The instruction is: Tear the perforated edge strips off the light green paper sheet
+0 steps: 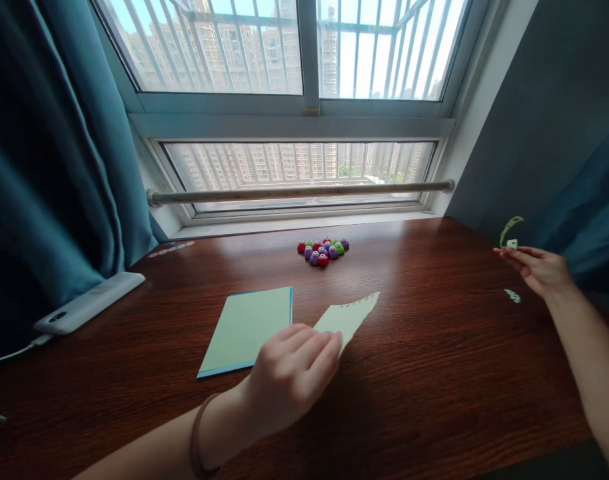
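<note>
My left hand (297, 373), with a brown band at its wrist, is closed on a pale green sheet of paper (352, 317) whose far edge looks torn or perforated. Beside it lies a pale green paper pad (249, 327) with blue edges, partly covered by the hand. Out at the far right, my right hand (542, 267) pinches a small white block (512, 245). A thin curling green strip (508, 228) rises from the same fingertips; I cannot tell whether the two are joined. Below that hand, small pale green bits (512, 295) rest on the table.
Small round red, purple and green pieces (323, 251) form a cluster near the window side of the wooden table (424, 373). A white oblong device (92, 301) with a cable lies at the left, by the blue curtain (49, 133). Flat pale discs (172, 249) lie at the back left.
</note>
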`<control>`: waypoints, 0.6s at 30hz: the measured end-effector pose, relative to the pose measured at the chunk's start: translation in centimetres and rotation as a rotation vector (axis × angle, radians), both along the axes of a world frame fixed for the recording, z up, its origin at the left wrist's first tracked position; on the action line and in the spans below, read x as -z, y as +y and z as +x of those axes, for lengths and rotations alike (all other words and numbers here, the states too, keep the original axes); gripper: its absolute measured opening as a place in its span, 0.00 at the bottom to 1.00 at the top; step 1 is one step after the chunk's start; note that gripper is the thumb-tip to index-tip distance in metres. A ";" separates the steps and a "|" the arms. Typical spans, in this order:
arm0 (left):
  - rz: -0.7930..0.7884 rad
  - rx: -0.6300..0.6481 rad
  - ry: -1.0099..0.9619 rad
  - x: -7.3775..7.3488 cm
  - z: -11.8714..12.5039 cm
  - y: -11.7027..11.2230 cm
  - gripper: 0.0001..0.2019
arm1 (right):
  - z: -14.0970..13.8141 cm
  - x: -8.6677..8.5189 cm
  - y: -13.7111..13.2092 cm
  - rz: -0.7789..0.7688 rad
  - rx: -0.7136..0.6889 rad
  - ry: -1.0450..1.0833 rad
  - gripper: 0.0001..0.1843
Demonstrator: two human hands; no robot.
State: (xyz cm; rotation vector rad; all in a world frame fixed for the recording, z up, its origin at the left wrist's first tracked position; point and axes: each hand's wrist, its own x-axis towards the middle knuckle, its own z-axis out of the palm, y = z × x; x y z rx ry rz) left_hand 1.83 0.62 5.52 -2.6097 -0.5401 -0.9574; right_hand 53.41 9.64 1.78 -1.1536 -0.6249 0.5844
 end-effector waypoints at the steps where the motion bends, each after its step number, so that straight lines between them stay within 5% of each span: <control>1: 0.069 0.001 0.054 1.2 0.4 -0.1 0.09 | 1.4 1.1 -0.2 -0.013 0.039 0.007 0.08; 5: 0.164 -0.012 0.294 6.0 1.9 -0.5 0.13 | 4.8 3.8 -0.6 -0.047 0.180 0.007 0.12; 8: 0.101 -0.008 0.414 7.9 2.3 -0.8 0.13 | 6.3 4.8 -0.2 -0.064 0.275 -0.015 0.14; 13: 0.069 -0.033 0.392 8.5 2.6 -0.8 0.10 | 7.8 6.1 0.2 -0.064 0.426 -0.102 0.17; 18: -0.010 -0.059 0.419 8.7 2.7 -1.1 0.18 | 8.0 6.1 -0.4 -0.122 0.440 -0.358 0.11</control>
